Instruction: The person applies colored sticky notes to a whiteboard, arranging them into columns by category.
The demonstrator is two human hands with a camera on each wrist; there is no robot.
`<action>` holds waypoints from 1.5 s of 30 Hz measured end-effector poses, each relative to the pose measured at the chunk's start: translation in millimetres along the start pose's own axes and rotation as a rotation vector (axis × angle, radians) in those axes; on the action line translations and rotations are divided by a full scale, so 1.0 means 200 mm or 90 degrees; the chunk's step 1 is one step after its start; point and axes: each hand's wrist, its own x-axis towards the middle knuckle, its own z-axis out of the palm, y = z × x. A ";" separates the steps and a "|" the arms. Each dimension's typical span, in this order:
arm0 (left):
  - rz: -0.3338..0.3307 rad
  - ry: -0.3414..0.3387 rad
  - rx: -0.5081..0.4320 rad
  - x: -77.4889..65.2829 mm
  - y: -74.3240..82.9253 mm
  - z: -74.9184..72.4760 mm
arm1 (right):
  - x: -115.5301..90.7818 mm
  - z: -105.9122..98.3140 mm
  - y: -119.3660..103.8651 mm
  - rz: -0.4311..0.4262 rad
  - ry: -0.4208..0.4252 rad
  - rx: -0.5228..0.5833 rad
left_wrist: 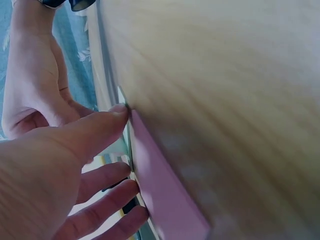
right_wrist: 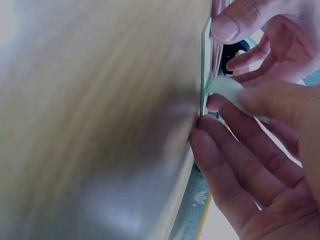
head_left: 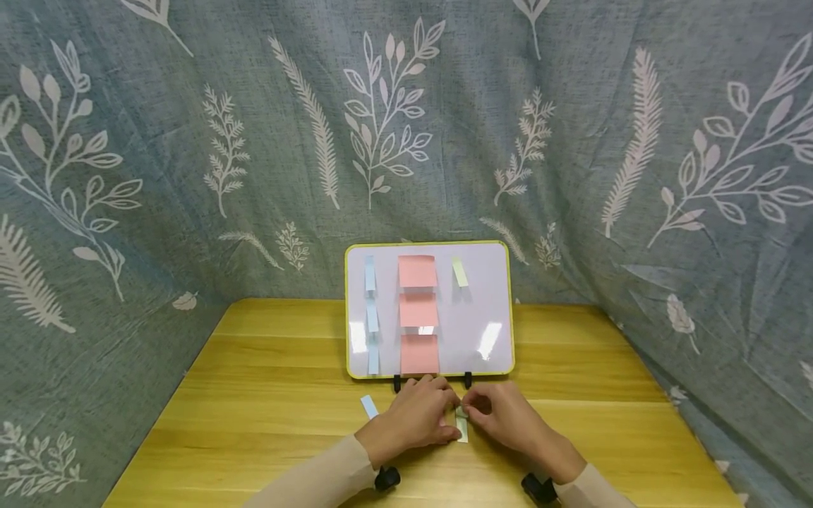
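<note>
A pale green sticky note pad (head_left: 463,430) lies on the table between both hands. My left hand (head_left: 416,416) presses it with the thumb at its near end, the fingers spread against the surface. Beside it lies a pink sticky note pad (left_wrist: 162,185), mostly hidden under that hand in the head view. My right hand (head_left: 508,420) pinches the top green sticky note (right_wrist: 227,89) between thumb and index finger. That sheet curves up from the pad, its lower part still against it. A blue sticky note pad (head_left: 369,406) shows partly past the left wrist.
Behind the hands a yellow-framed whiteboard (head_left: 473,324) stands on black feet (head_left: 468,379). It bears blue notes (head_left: 370,274) at left, pink notes (head_left: 417,271) in the middle and one green note (head_left: 460,272) at right. A patterned curtain (head_left: 406,127) surrounds the wooden table (head_left: 267,402).
</note>
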 end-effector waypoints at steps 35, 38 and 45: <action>-0.039 -0.009 -0.021 0.06 0.01 -0.02 | 0.08 -0.10 0.03 0.110 0.081 0.004; -0.040 -0.004 -0.030 0.06 0.01 -0.02 | 0.09 -0.13 0.03 0.125 0.087 0.015; -0.039 -0.014 -0.047 0.04 0.03 -0.02 | 0.08 -0.20 0.03 0.119 0.095 0.021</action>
